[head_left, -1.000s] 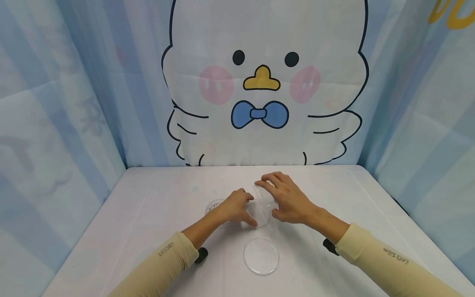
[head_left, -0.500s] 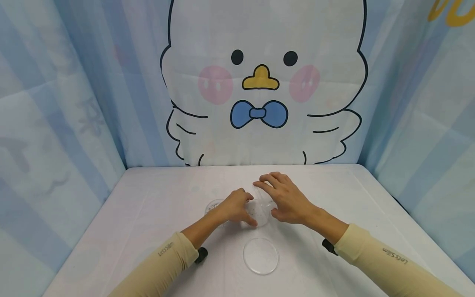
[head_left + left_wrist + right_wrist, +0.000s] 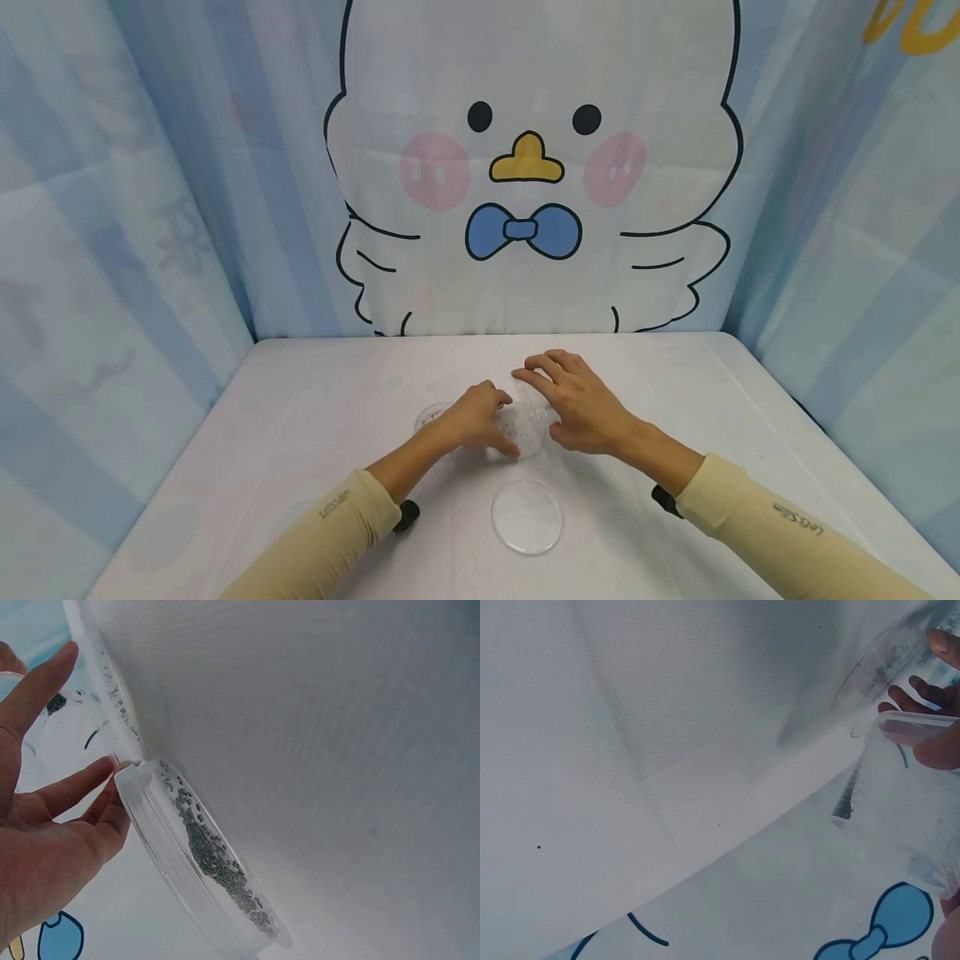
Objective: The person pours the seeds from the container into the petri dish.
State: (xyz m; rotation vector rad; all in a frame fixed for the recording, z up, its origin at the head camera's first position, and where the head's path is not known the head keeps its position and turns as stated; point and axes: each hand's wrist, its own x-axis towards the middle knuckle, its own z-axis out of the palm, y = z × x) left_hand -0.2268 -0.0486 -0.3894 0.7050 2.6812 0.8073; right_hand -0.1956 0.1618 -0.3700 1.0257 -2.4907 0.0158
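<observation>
My left hand holds a round clear petri dish on the table, thumb at its near rim and fingers at the far side. Small dark specks lie scattered in that dish. Just right of it, my right hand grips a clear plastic bag tilted beside and over the dish. Dark grains gather along one edge of the bag. Left of my left hand, partly hidden by it, sits a second petri dish with a thick heap of dark grains.
A round clear lid lies flat on the white table, nearer to me than the dishes. Behind the table hangs a curtain with a cartoon bird; side curtains flank both edges.
More dark specks show in the dish under my left hand than a second ago. Both hands have stayed nearly in place.
</observation>
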